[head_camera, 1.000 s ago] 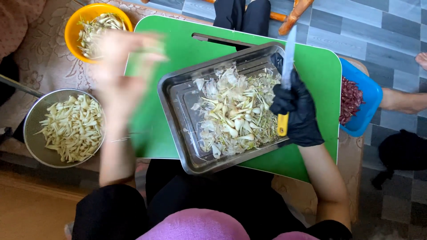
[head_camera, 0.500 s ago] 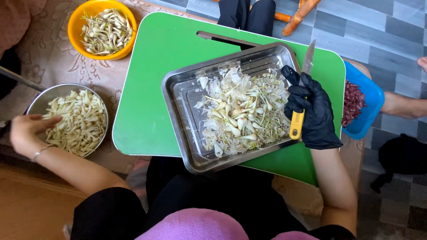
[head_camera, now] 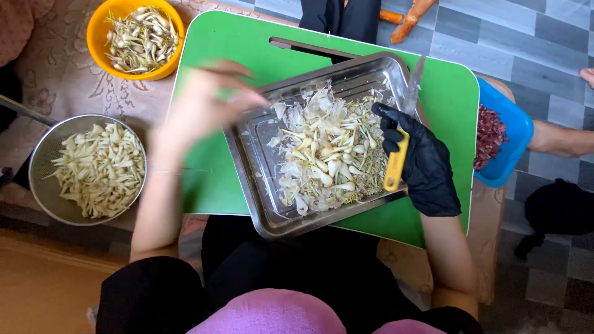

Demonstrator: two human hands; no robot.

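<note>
A steel tray [head_camera: 253, 167] lies on a green lap table [head_camera: 445, 93] and holds a heap of small white bulbs and peelings [head_camera: 325, 154]. My right hand [head_camera: 421, 161], in a black glove, rests at the tray's right rim and grips a yellow-handled knife [head_camera: 399, 148] with its blade pointing away from me. My left hand [head_camera: 207, 105] is bare and blurred, in the air above the tray's left edge, fingers loosely apart and nothing visible in it.
A steel bowl of peeled white pieces [head_camera: 93, 170] stands at the left. An orange bowl of unpeeled bulbs [head_camera: 139, 37] is at the far left. A blue container of red skins [head_camera: 501, 136] sits on the right, beside another person's arm [head_camera: 560, 139]. Carrots [head_camera: 411, 15] lie beyond.
My left hand has swung from the steel bowl at the left back over the tray's left edge. My right hand and the knife have barely shifted.
</note>
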